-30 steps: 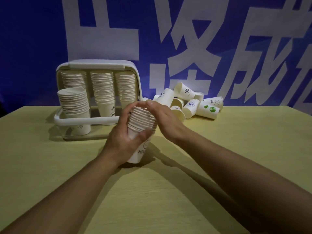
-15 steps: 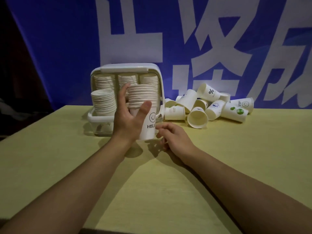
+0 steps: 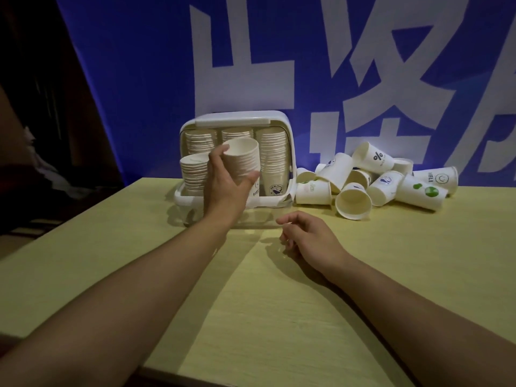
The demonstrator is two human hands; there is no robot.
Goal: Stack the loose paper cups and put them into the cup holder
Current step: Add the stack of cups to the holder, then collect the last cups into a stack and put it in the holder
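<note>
Now cup stack [image 3: 242, 157] in left hand [image 3: 226, 182], before cup holder [image 3: 237, 120].

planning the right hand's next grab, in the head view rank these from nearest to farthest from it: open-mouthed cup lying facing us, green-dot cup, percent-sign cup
From the right hand:
1. White paper cup lying with its open mouth toward the camera, just beyond and right of the hand.
2. White paper cup with a percent sign, at the back of the pile.
3. White paper cup with green dots, far right.
</note>
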